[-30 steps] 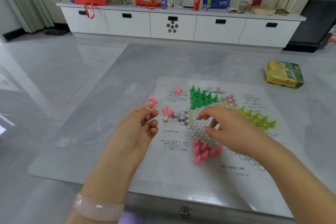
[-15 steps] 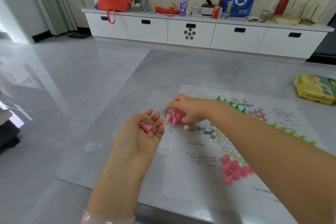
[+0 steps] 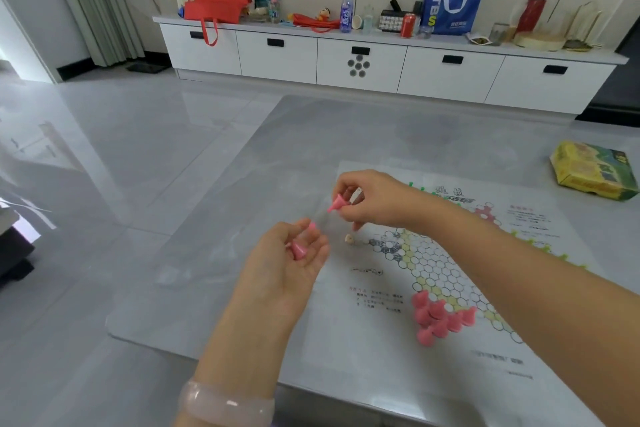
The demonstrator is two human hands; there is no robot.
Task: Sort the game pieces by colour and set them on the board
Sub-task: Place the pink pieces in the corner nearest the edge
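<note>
Pink piece is now hanging pinched in the right hand's fingers, lifted off the board mid-frame; left hand is cupping another pink piece, both likely heading to the lower-right pink cluster

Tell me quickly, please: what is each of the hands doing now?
Left hand: cupped palm up, holding a pink piece.
Right hand: pinching another pink piece above the table.

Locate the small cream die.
Head view, centre: the die sits on the board sheet below the right hand, right of the left hand.
</note>
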